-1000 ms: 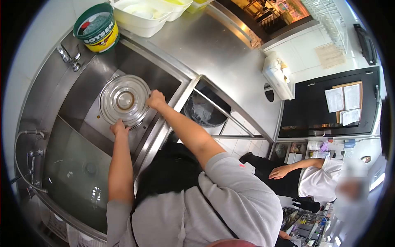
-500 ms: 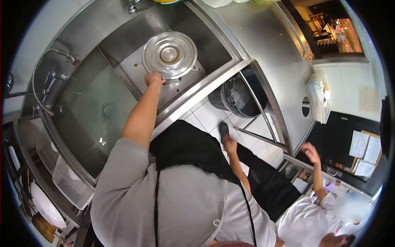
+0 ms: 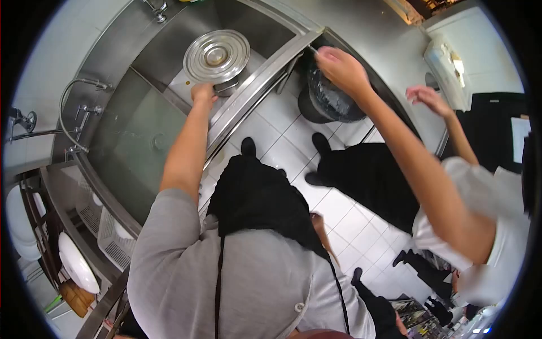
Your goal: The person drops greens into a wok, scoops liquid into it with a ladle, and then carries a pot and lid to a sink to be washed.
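A stainless steel pot [image 3: 229, 82] with a round ridged lid [image 3: 216, 55] stands in the right-hand basin of the sink. My left hand [image 3: 204, 94] is at the pot's near side, its fingers curled by the loop handle; the exact grip is partly hidden. At my right side, beside the black apron [image 3: 257, 198], hangs my right hand [image 3: 318, 219]. Only a small part of it shows, apart from the sink, and its fingers cannot be made out.
Cloudy water fills the left basin [image 3: 132, 141]. A hose tap [image 3: 70, 104] rises behind it. Baskets [image 3: 113, 237] and white dishes [image 3: 78, 263] sit on racks at left. A lined bin [image 3: 333, 99] stands under the counter. A co-worker's hand [image 3: 344, 70] reaches across the counter corner.
The co-worker has come closer, one arm now stretched toward the sink corner. My view has shifted, showing more floor. My left hand stays by the pot; my right hand has dropped back beside me.
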Demonstrator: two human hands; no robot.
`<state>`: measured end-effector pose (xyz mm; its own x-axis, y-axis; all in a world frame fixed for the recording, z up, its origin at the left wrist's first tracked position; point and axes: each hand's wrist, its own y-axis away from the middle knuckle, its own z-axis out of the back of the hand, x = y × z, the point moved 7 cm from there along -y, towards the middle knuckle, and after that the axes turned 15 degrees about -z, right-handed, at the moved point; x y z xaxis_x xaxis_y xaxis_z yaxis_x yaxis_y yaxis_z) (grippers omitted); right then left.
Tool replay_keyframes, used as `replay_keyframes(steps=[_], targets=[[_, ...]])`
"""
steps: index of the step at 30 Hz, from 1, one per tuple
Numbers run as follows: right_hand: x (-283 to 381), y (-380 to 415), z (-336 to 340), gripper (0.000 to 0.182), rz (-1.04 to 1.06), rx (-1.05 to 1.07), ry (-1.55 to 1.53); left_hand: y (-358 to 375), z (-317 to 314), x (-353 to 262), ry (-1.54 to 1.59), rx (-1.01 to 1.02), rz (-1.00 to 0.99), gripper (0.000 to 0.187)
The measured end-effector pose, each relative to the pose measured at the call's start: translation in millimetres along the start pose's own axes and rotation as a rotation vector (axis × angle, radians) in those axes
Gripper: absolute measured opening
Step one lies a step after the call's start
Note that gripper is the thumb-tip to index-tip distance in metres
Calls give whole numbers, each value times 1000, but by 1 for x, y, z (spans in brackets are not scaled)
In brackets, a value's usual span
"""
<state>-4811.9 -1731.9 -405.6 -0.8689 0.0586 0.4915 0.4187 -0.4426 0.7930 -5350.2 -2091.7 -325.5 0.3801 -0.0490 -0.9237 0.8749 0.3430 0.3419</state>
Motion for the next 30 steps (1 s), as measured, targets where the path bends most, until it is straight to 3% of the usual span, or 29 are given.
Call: replay_keyframes(steps=[2, 5, 8, 11, 12, 14, 16, 17, 18, 21, 24, 29, 30], targets=[[-60, -12, -24, 14, -357, 22, -284, 29, 3, -17, 9, 61, -292, 18], [-20, -8, -1, 15, -239, -106, -373, 110, -8, -54, 80, 241, -671, 11], [-21, 7, 6, 16, -194, -244, -431, 223, -25, -46, 22, 656, -1019, 6], [-77, 33, -12, 22, -307, -356, -384, 294, -39, 43, -193, 1274, -860, 11], [-95, 50, -19, 25, -374, -322, -351, 308, -37, 70, -440, 1476, -831, 21], [-124, 77, -26, 24, -458, -336, -253, 291, -28, 163, -713, 1725, -963, 32], [-155, 103, -19, 23, -519, -405, -273, 271, -3, 202, -1077, 1908, -676, 42], [-173, 113, -19, 22, -543, -453, -314, 218, 10, 273, -1261, 1868, -718, 45], [-192, 118, -17, 22, -559, -502, -350, 207, 21, 275, -1499, 1830, -574, 46], [-242, 150, -35, 21, -655, -564, -534, 187, 48, 278, -1607, 1904, -520, 45], [-289, 167, -50, 20, -795, -533, -639, 208, 31, 263, -1710, 1925, -556, 43], [-362, 154, -37, 21, -815, -532, -665, 348, -75, 270, -1594, 2030, -902, 40], [-375, 147, -28, 22, -810, -510, -672, 377, -106, 287, -1441, 2052, -1166, 38]])
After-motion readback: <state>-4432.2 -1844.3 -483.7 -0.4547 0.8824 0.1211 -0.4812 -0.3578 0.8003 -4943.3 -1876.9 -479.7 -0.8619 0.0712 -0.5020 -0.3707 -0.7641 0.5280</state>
